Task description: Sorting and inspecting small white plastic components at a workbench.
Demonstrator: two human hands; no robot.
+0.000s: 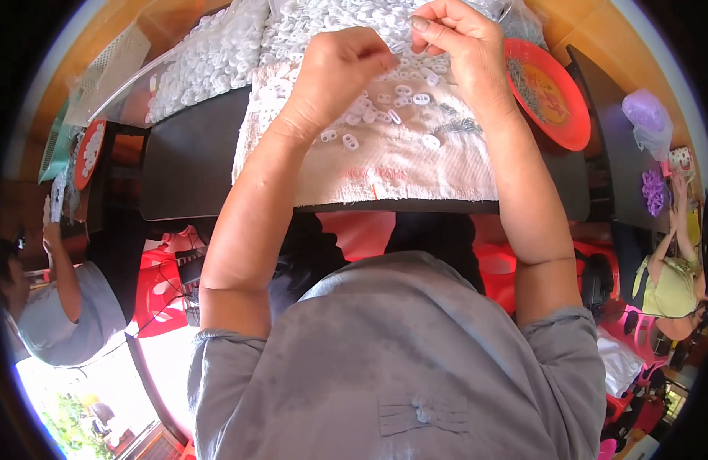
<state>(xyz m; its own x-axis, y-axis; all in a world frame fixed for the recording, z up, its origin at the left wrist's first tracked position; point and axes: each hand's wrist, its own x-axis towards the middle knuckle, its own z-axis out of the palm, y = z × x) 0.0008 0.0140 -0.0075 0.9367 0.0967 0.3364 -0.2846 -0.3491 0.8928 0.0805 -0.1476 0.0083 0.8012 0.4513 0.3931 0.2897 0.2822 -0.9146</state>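
In the head view, both hands work close together above a pale cloth (415, 169) spread on a dark table (185, 169). The left hand (335, 69) is curled, its fingertips pressed together toward the right hand. The right hand (457, 42) has thumb and forefinger pinched, seemingly on one small white plastic piece (404, 47) held between the two hands, though it is too small to be sure. More white pieces (392, 103) lie loose on the cloth just under the hands, with a larger heap (208, 61) in a clear bag to the left. A red plate (576, 100) holding thin metal bits sits to the right.

The step in hand looks like fitting or joining a single piece at the fingertips. The next move probably calls for a steady pinch and fine alignment, with the next loose piece close below.
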